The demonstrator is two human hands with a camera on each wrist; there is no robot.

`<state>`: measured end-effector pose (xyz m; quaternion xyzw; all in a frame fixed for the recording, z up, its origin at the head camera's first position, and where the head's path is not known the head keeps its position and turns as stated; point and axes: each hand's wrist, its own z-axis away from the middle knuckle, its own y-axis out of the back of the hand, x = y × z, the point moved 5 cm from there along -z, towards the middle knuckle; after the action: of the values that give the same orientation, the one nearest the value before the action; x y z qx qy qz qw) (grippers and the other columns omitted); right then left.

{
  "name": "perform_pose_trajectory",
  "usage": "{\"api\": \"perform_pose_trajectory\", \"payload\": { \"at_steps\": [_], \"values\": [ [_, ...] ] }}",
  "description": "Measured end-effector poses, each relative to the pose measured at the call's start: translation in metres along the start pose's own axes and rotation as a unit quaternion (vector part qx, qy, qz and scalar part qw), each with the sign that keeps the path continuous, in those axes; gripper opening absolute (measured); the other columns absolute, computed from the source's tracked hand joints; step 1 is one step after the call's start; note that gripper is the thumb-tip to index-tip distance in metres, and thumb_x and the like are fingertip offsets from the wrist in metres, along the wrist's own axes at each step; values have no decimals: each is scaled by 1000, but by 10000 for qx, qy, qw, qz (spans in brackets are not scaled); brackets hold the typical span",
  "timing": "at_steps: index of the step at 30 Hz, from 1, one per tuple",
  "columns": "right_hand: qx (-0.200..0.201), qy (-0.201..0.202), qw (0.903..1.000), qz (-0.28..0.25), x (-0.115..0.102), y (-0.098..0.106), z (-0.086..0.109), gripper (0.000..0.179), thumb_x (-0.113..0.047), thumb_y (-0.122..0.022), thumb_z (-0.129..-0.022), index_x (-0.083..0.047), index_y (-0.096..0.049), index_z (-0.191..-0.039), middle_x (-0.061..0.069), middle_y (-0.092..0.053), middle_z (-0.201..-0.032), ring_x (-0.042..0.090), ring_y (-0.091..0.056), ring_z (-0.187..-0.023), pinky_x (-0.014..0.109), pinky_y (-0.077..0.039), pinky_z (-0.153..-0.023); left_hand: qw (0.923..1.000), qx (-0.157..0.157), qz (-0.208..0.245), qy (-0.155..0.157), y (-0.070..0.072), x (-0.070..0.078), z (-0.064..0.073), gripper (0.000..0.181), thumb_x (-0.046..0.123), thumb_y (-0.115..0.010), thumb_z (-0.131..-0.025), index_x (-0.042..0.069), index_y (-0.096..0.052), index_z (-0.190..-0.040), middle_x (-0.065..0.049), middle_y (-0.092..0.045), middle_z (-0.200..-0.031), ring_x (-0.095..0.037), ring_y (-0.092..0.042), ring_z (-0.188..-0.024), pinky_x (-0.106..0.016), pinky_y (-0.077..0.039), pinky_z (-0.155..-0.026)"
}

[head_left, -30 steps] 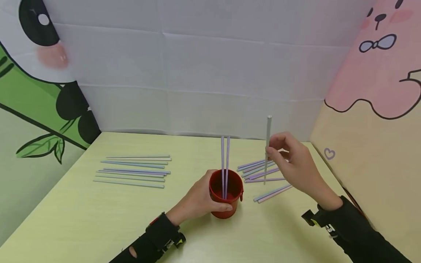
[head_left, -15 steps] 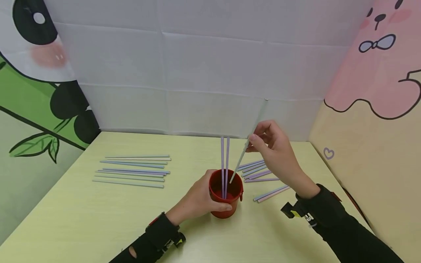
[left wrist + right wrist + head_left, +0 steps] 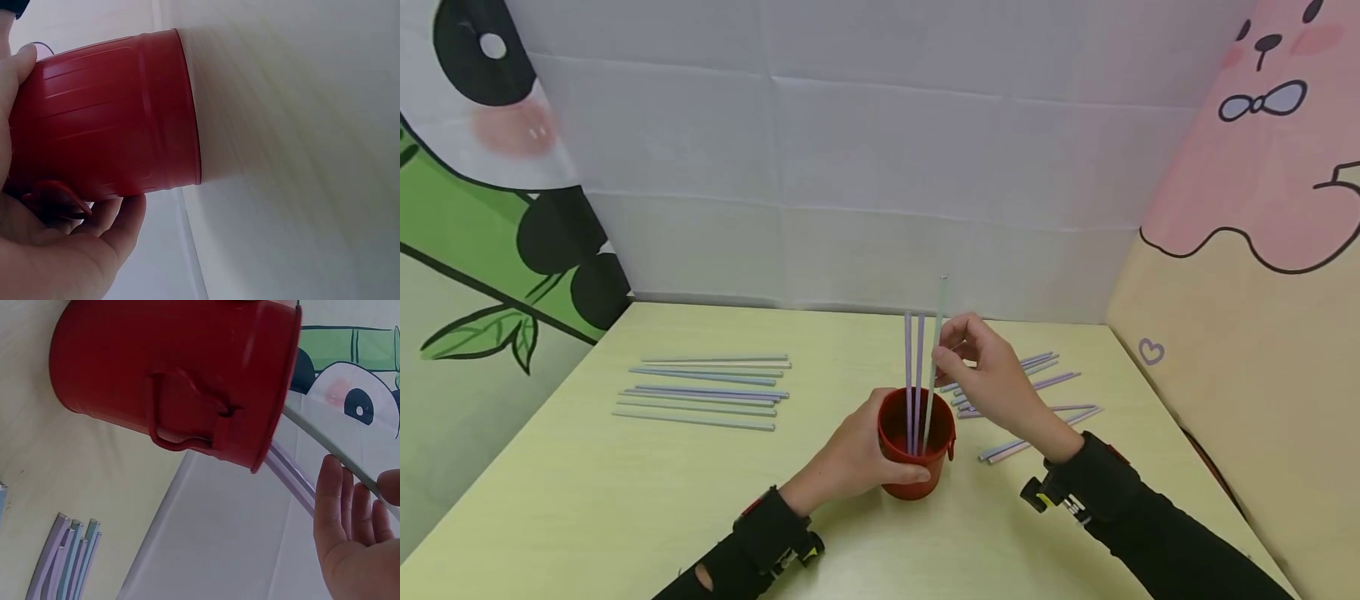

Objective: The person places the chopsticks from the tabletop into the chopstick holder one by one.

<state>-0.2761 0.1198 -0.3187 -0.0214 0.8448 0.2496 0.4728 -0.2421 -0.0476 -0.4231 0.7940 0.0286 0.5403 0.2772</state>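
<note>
A small red bucket [image 3: 913, 492] stands upright on the table, with two light purple sticks [image 3: 907, 354] leaning inside it. My left hand [image 3: 861, 446] grips the bucket's side, thumb across the front and fingers round the back. Between thumb and fingers, my right hand [image 3: 981, 371] pinches a thin pale green stick [image 3: 942, 308] above the rim. The lower end of that stick is down inside the bucket, beside the purple ones. In the right wrist view, the bucket's looped side handle [image 3: 169, 445] hangs against its wall.
Several pale blue, green and purple sticks [image 3: 700, 392] lie in rows on the left of the table [image 3: 587, 500]. More sticks [image 3: 1060, 379] lie loosely right of the bucket, partly behind my right hand. A white sheet [image 3: 880, 158] hangs behind.
My right hand has moved left from over the right-hand sticks to the bucket. The green stick it holds has tilted, entered the bucket and come nearly upright. My left hand has stayed put.
</note>
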Motion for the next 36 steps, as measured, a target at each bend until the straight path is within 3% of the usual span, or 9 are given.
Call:
{"api": "perform_pose_trajectory", "payload": {
  "at_steps": [9, 16, 21, 30, 36],
  "values": [
    [-57, -311, 9989, 351, 18, -10, 7, 13, -15, -58, -97, -15, -50, -107, 6, -57, -90, 19, -63, -72, 35, -57, -60, 10000, 11, -6, 32, 1, 0, 2, 91, 44, -86, -66, 22, -33, -137, 12, -50, -125, -9, -51, -108, -29, -53, -79],
    [-82, -564, 9978, 340, 24, -11, 10, 15, -16, -57, -97, -17, -50, -109, 6, -58, -92, 18, -65, -74, 41, -57, -63, 10000, 24, 39, -13, 0, -1, 2, 91, 41, -86, -67, 22, -33, -137, 12, -50, -125, -9, -51, -108, -30, -52, -80],
    [-3, -606, 9978, 286, 24, -3, 13, 15, -19, -57, -98, -18, -49, -111, 8, -58, -93, 20, -66, -75, 36, -57, -65, 10000, 61, 42, 14, 0, 0, 3, 92, 44, -86, -65, 22, -33, -137, 10, -51, -125, -8, -52, -107, -30, -52, -80],
    [215, -421, 9967, 661, 28, 19, 21, 16, -21, -56, -98, -16, -51, -112, 7, -59, -95, 17, -64, -77, 33, -56, -69, 9999, 70, 114, 44, -1, 0, 2, 91, 44, -87, -65, 23, -34, -137, 12, -51, -125, -8, -51, -108, -30, -53, -80],
    [242, 99, 9874, 1558, 29, 43, 30, 19, -18, -59, -96, -13, -52, -113, -1, -60, -98, 12, -60, -85, 33, -54, -73, 10000, 43, 65, 58, -1, 1, 1, 92, 46, -86, -64, 24, -35, -137, 12, -51, -125, -9, -51, -108, -30, -53, -78]
  ]
}}
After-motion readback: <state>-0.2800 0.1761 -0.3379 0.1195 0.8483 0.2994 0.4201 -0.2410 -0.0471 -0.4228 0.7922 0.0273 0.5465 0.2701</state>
